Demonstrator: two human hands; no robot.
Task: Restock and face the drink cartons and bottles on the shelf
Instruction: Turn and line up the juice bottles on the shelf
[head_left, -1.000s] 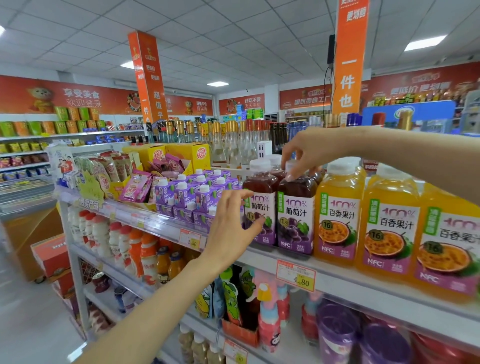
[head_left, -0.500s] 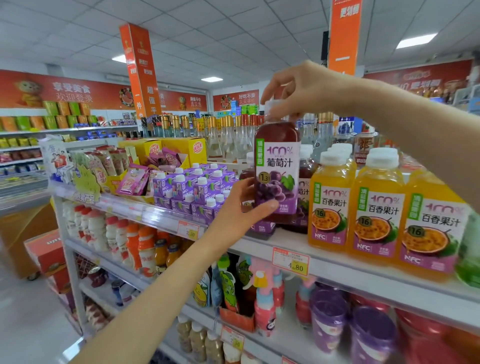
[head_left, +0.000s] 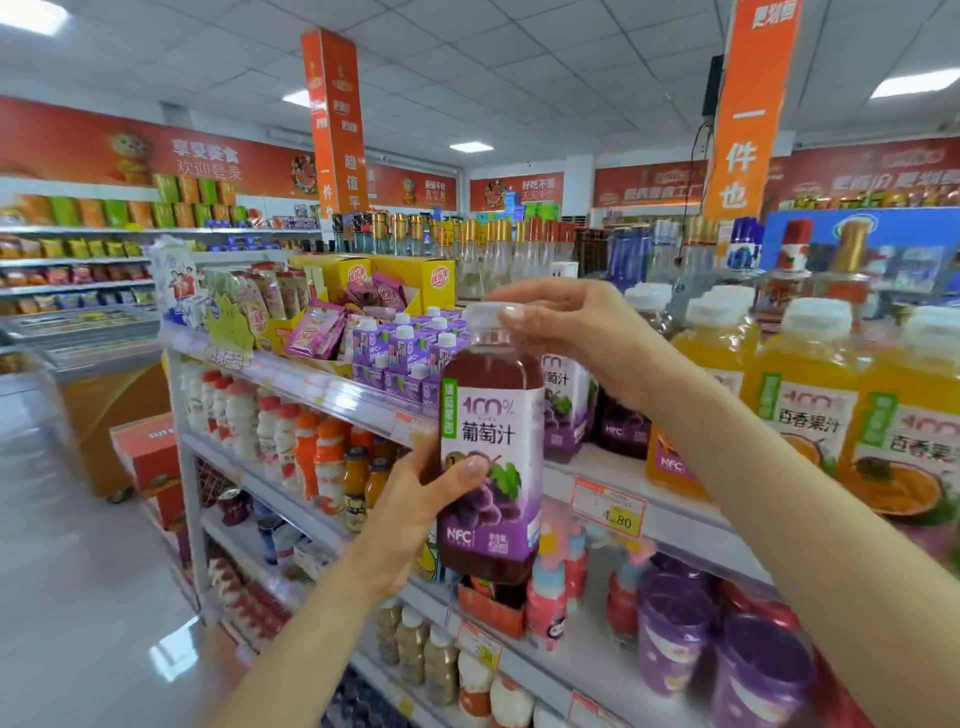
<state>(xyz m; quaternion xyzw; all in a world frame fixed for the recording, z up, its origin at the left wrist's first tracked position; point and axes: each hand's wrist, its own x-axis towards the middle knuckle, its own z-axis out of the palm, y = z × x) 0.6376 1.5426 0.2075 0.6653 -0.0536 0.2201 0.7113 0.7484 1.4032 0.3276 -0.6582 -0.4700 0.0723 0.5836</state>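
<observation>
A dark grape juice bottle (head_left: 491, 415) with a white cap and purple label is held upright in front of the top shelf (head_left: 654, 501). My right hand (head_left: 571, 332) pinches its cap from above. My left hand (head_left: 415, 499) grips its lower body, thumb across the label. Behind it, more grape juice bottles (head_left: 569, 410) stand on the shelf, partly hidden by my right wrist. Orange passion fruit juice bottles (head_left: 802, 395) line the shelf to the right. Small purple drink cartons (head_left: 402, 358) stand in rows to the left.
Yellow display boxes (head_left: 410, 278) with pink sachets sit behind the cartons. Lower shelves hold small yogurt drink bottles (head_left: 270, 431) and purple tubs (head_left: 675, 631). A price tag (head_left: 610, 512) hangs on the shelf edge. The aisle floor (head_left: 78, 597) lies to the left.
The grape juice bottle was lifted off the shelf by its cap, then brought down and toward me. My left hand moved from touching it to gripping its lower body.
</observation>
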